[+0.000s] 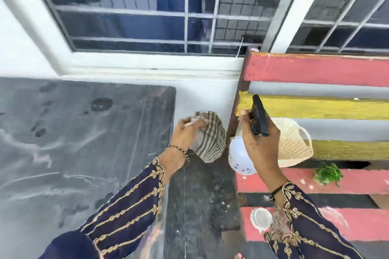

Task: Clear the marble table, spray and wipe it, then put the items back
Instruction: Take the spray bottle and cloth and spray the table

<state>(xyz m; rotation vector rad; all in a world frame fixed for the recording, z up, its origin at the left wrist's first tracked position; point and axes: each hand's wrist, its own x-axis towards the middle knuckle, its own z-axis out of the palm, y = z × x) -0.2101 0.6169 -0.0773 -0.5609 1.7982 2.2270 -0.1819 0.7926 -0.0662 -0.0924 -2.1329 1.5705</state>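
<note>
- A head-down view shows a person's two hands, in dark sleeves [126,206] with gold embroidery, beside a dark marble table [84,143].
- The left hand [189,132] has its fingers curled round a bunched striped cloth [210,141]. It holds the cloth in the air just past the table's right edge, above the floor [200,195].
- The right hand [261,145] is wrapped round the neck of a spray bottle [240,157]. The black trigger [260,115] stands up above the hand. The round white body hangs below and to the hand's left, close beside the cloth.
- The table lies to the left of both hands. Its top shows dark blotches and pale streaks.
- Behind and to the right of the right hand are red and yellow slats [326,107]. They carry a woven basket [294,145], a small green plant [327,174] and a round white lid [261,217].
- The cloth looks soft, light and limp, so it is probably best gathered into the palm or pressed flat under the fingers.
- The bottle looks like stiff plastic and may slip if wet. Its weight depends on the fill, which cannot be seen. The narrow neck under the trigger seems the surest hold.
- Faint blue marks sit low on the bottle and are too blurred to read. No brand can be made out.
</note>
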